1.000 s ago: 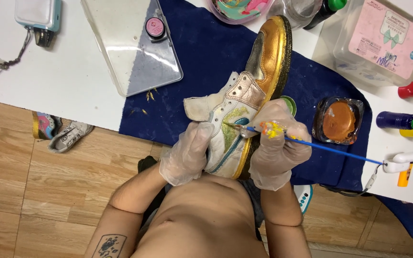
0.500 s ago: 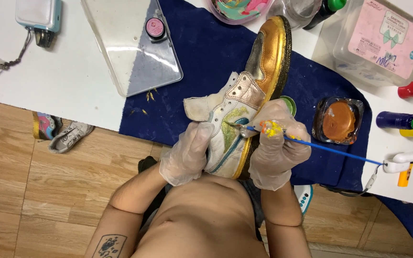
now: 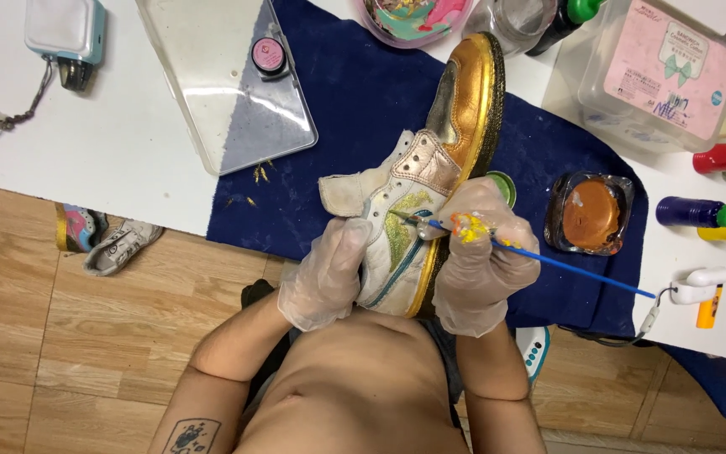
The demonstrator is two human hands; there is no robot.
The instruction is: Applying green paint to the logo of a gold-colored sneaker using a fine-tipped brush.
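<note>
**Gloss, Leather and Cloth Under Our Hands**

We wear thin, translucent plastic gloves, crinkled and faintly shiny, on our left hand (image 3: 323, 277) and right hand (image 3: 479, 267). The high-top sneaker of white leather with a gold toe (image 3: 430, 185) looks scuffed and matt at the heel, metallic and glossy at the front. The slim blue paintbrush (image 3: 565, 267) has a smooth handle. The dark blue cloth mat (image 3: 355, 109) looks soft and matt. The clear plastic tray (image 3: 212, 92) gleams. The white tabletop (image 3: 111, 160) is smooth; the light wooden floor (image 3: 69, 336) shows grain with a satin sheen.
</note>
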